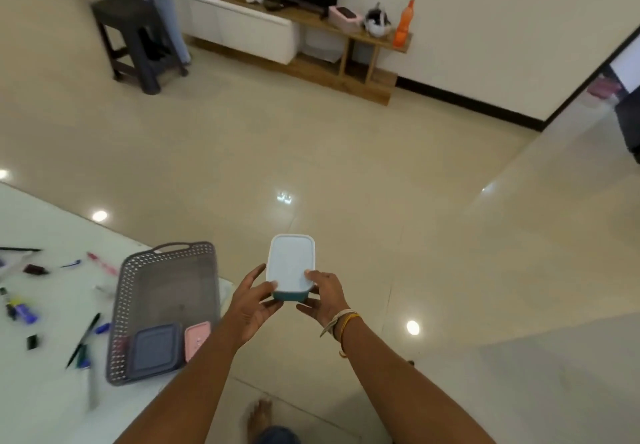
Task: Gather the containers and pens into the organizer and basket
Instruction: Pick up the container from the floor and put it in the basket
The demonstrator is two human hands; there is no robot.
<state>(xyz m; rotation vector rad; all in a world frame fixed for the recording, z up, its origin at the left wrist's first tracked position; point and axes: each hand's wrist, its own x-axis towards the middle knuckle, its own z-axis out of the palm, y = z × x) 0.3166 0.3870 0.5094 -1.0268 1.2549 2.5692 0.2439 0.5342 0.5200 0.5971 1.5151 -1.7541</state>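
Observation:
Both hands hold a teal container with a white lid [290, 265] in the air above the floor, to the right of the table. My left hand [252, 305] grips its near left corner and my right hand [325, 296] grips its near right corner. A grey perforated basket [166, 256] sits at the edge of the white table [41, 221], to the left of my hands. Inside it lie a dark blue square container [154, 348] and a pink container [196, 338]. Several pens, including a pink pen [102, 263] and a black pen [85, 338], are scattered on the table left of the basket.
Glossy beige floor tiles [346, 166] stretch ahead. A TV unit [263, 27] with an orange bottle [403, 24] stands against the far wall, and a dark stool [135, 38] with a person's legs beside it is at the back left. My bare foot [259, 419] is below.

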